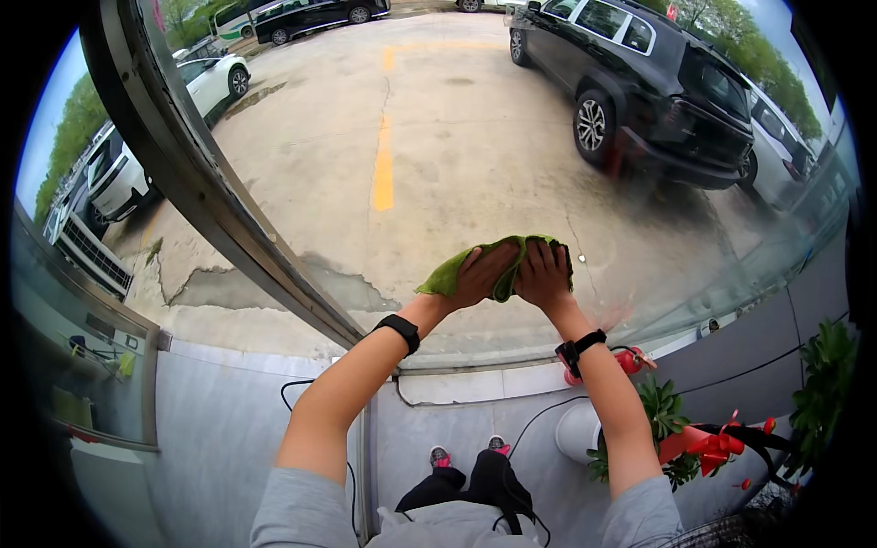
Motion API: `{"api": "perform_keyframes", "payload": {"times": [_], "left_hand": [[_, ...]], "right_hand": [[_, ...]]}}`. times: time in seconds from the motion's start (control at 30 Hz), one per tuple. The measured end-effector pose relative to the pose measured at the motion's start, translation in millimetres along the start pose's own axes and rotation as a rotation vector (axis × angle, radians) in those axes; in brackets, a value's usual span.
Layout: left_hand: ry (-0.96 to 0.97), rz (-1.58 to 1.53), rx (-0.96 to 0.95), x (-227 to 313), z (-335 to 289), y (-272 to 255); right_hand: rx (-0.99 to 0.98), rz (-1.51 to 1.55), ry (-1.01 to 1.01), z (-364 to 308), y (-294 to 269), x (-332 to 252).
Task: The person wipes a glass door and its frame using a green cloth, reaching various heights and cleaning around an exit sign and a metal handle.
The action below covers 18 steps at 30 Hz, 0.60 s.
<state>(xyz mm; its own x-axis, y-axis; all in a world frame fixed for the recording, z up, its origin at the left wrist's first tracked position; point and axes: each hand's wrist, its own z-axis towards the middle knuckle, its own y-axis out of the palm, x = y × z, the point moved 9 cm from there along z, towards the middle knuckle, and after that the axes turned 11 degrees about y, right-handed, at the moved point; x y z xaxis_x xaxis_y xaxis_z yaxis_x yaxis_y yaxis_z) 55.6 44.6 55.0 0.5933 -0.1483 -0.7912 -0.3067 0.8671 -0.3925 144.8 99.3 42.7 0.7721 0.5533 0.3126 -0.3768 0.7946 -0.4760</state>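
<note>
A green cloth (445, 277) is bunched against a large glass pane in front of me, its edges draping around my hands. My left hand (481, 276) holds the cloth's middle, with the fingers partly covered by its folds. Right beside it, my right hand (545, 277) presses on the cloth's right part, fingers bent over the fabric. Both arms reach forward, and each wrist wears a black band.
A dark metal frame post (210, 196) runs diagonally left of the pane. Low at right are a red fire extinguisher (630, 360), a white pot (577, 433) and a leafy plant with a red ribbon (715, 449). Outside stands a black car (639, 87).
</note>
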Motion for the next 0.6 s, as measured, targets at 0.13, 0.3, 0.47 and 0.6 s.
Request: {"api": "perform_keyframes", "payload": {"times": [0.13, 0.3, 0.47, 0.6], "left_hand": [[0.122, -0.022, -0.023, 2.8, -16.8, 4.4], [-0.038, -0.166, 0.045, -15.7, 23.0, -25.1], [-0.388, -0.17, 0.195, -174.9, 134.9, -99.0], [-0.435, 0.113, 0.419, -290.1, 223.5, -172.3]], "right_hand": [[-0.017, 0.166, 0.028, -13.4, 3.6, -14.0], [-0.026, 0.23, 0.076, 16.2, -44.9, 30.6], [0.297, 0.328, 0.345, 168.1, -138.7, 121.8], [0.636, 0.177, 0.313, 257.7, -221.6, 200.0]]}}
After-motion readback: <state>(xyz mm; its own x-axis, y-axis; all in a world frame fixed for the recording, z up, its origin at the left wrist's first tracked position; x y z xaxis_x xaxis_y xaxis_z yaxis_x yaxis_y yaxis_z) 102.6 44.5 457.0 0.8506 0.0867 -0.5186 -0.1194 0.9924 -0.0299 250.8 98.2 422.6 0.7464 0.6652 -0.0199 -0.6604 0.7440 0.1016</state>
